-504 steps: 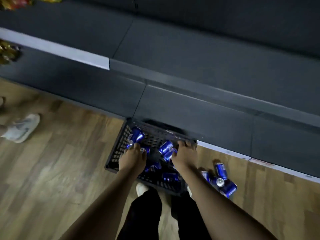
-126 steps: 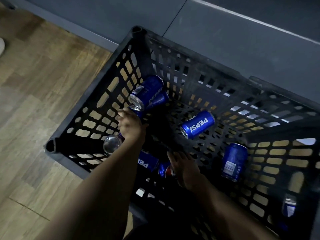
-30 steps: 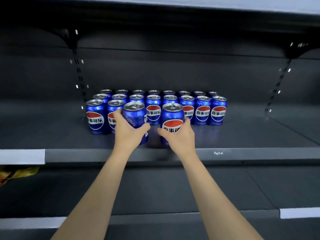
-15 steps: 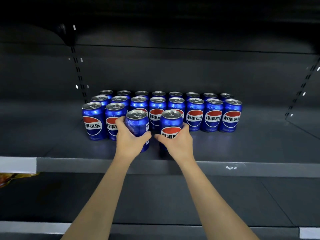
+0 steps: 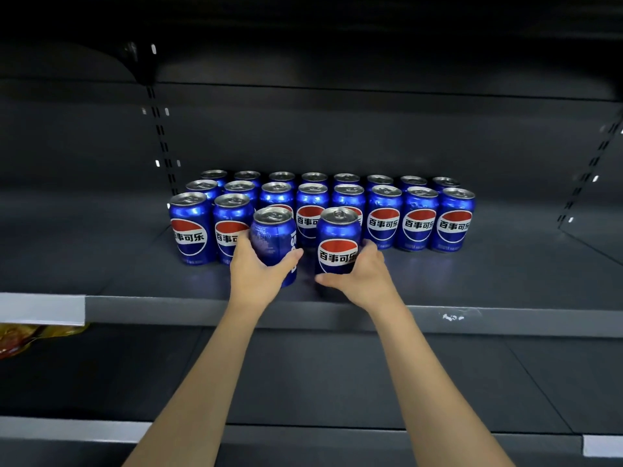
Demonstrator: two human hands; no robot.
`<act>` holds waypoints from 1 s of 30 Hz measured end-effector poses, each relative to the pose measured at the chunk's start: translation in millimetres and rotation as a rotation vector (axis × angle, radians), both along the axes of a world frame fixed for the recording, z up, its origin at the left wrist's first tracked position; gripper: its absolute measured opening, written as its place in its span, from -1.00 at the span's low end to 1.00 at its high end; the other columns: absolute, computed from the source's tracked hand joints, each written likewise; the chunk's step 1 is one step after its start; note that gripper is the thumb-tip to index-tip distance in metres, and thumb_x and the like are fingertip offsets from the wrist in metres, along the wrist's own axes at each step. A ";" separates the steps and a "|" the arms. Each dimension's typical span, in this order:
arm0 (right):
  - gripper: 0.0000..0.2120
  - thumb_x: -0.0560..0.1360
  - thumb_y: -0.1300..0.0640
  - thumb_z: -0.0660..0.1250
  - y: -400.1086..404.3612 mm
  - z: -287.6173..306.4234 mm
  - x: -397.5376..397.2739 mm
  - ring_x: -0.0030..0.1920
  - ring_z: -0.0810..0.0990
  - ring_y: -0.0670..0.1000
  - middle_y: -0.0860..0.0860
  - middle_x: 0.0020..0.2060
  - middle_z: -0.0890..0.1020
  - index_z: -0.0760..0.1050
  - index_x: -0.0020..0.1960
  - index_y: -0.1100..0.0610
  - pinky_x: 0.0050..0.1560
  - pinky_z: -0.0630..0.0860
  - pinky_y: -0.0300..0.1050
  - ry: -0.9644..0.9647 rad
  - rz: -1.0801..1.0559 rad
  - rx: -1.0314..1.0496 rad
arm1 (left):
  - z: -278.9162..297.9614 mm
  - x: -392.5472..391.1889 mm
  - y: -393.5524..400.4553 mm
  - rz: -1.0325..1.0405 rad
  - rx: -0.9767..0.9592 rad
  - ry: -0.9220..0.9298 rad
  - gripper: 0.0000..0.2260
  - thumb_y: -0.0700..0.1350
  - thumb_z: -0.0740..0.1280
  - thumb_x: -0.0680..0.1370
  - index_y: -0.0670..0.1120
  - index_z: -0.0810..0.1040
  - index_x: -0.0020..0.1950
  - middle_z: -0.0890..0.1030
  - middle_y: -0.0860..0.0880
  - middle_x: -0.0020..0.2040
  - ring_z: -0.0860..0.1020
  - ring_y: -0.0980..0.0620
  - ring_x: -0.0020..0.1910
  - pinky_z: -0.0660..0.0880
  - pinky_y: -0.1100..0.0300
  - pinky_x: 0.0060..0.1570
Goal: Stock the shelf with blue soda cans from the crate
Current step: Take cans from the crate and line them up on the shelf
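Left hand (image 5: 258,274) grips one upright Pepsi can (image 5: 274,241), right hand (image 5: 362,273) grips another Pepsi can (image 5: 338,241), both on the dark shelf (image 5: 472,278) before the stocked rows (image 5: 384,210); snack packets (image 5: 30,338) below.

1. The dark shelf (image 5: 472,284) carries blue soda cans (image 5: 418,220) standing upright in close rows.
2. Two more cans (image 5: 337,241) stand at the front, near the shelf edge.
3. On the lower shelf (image 5: 337,375), at far left, lies a yellow packet (image 5: 30,335).
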State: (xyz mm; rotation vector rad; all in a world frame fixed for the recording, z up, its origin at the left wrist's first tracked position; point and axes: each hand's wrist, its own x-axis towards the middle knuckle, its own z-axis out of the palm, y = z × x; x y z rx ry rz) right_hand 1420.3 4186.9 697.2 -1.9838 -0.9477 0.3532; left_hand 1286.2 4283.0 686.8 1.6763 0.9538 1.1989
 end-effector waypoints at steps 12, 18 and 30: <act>-0.39 0.32 0.00 0.55 1.6 -4.9 0.8 0.18 0.49 0.08 0.08 0.19 0.50 0.37 0.22 0.20 0.17 0.48 0.00 -0.061 -0.044 -0.012 | -5.5 0.0 0.2 0.105 0.099 0.067 -0.19 0.12 0.58 0.21 -0.06 0.31 0.34 0.47 0.02 0.26 0.44 0.07 0.22 0.45 0.11 0.20; -0.41 0.34 0.01 0.53 2.5 -2.7 4.2 0.18 0.49 0.09 0.11 0.21 0.49 0.38 0.23 0.21 0.15 0.47 -0.04 -0.093 -0.074 -0.017 | -5.2 5.3 -0.7 0.181 0.126 0.094 -0.37 0.08 0.55 0.29 -0.08 0.43 0.26 0.52 0.02 0.17 0.48 0.05 0.15 0.45 0.16 0.15; -0.50 0.38 0.00 0.50 -8.1 -7.3 -19.8 0.13 0.44 0.11 0.08 0.12 0.46 0.34 0.15 0.18 0.13 0.40 -0.03 -0.293 -0.203 0.090 | 9.6 -0.5 -0.6 0.105 0.085 0.189 -0.38 0.04 0.57 0.28 -0.11 0.40 0.23 0.53 0.01 0.16 0.50 0.06 0.11 0.46 0.19 0.04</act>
